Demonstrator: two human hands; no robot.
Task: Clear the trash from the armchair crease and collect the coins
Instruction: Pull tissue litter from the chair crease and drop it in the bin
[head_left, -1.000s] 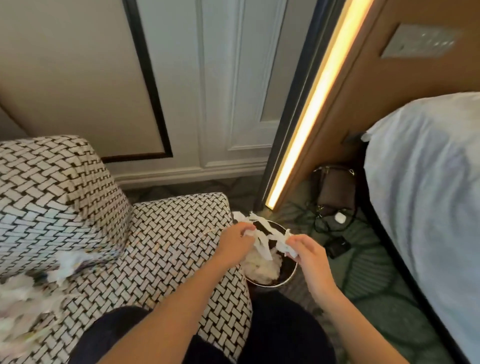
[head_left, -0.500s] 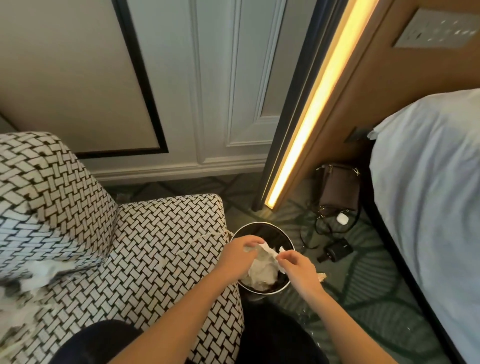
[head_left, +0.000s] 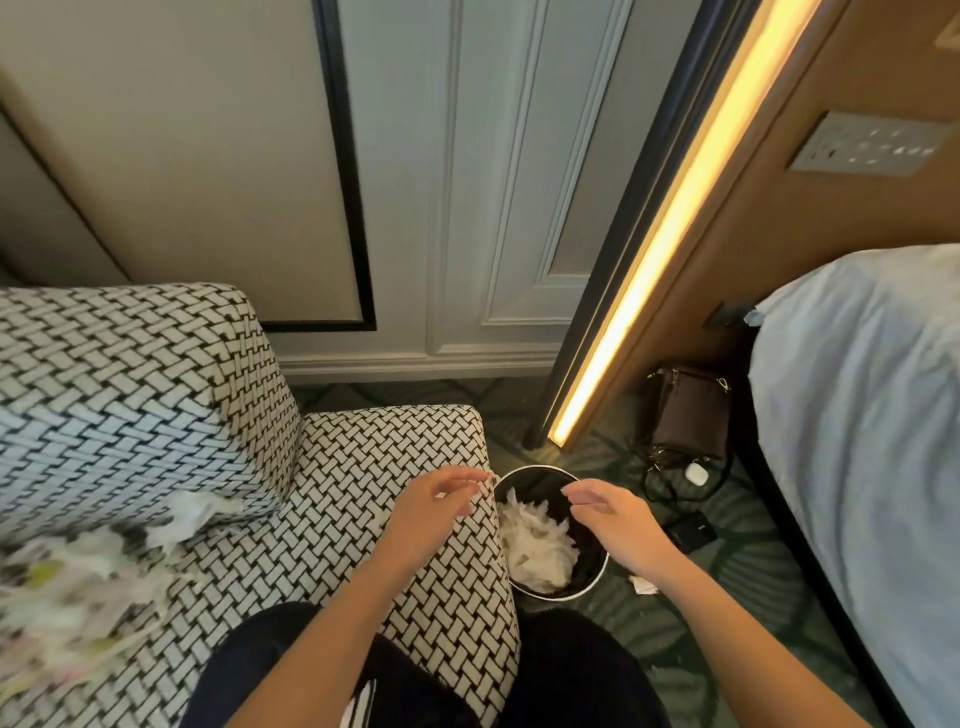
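Both hands hover empty, fingers loosely spread: the left hand (head_left: 441, 501) over the woven black-and-white armchair (head_left: 353, 467) edge, the right hand (head_left: 609, 513) above the round black bin (head_left: 540, 486) of crumpled white paper (head_left: 535, 548). Shredded trash (head_left: 78, 571), blurred, lies in the crease at eight o'clock from the bin

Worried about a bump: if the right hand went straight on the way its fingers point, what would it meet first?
Likely the left hand, just across the open bin from the right hand; heights are hard to judge.
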